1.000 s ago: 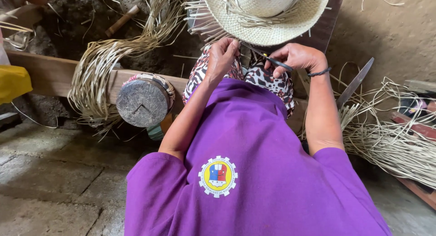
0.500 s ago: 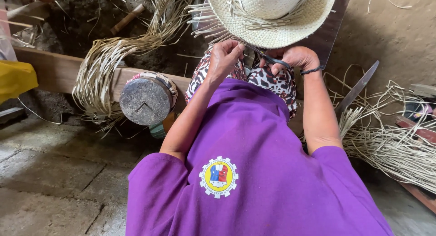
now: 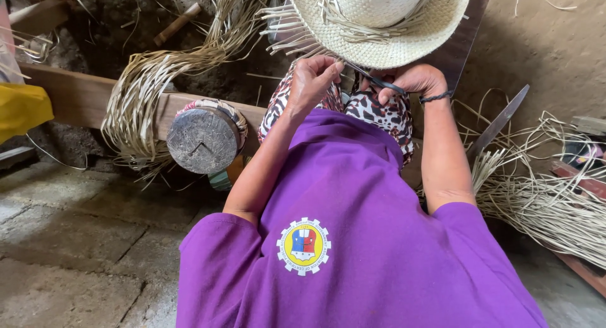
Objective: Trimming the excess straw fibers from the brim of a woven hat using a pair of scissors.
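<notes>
Floor [image 3: 76, 252] of grey cracked slabs fills the lower left; packed earth wall [image 3: 555, 44] at 1–2 o'clock, dark dirt at 11. Wooden beam [image 3: 69, 98] runs from 9 o'clock toward centre, w/ a big sheaf of dried straw strips [image 3: 145, 82] draped over it; a second straw pile [image 3: 543, 202] lies at 3–4 o'clock, a long knife blade [image 3: 499, 123] slanting up beside it. Person in purple shirt, round yellow-blue-red emblem [image 3: 303, 246] on it, toothed white rim, at 6 o'clock. Woven straw hat [image 3: 379, 19] sits at 12 o'clock, brim down toward the hands, loose strands sticking out of the brim. Round grey block [image 3: 202, 139] w/ cloth band rests against the beam at 9–10 o'clock; yellow bag [image 3: 22, 110] at far left edge. Both forearms reach up to 12. Left hand [image 3: 312, 79] closed in a pinch at the brim edge, fingers gripping a loose strand. Right hand [image 3: 410, 81], dark band on wrist, curled tight round black-handled scissors [image 3: 379, 82], blades pointing to 10–11 o'clock toward the left fingers; can't tell how far the blades are apart.
</notes>
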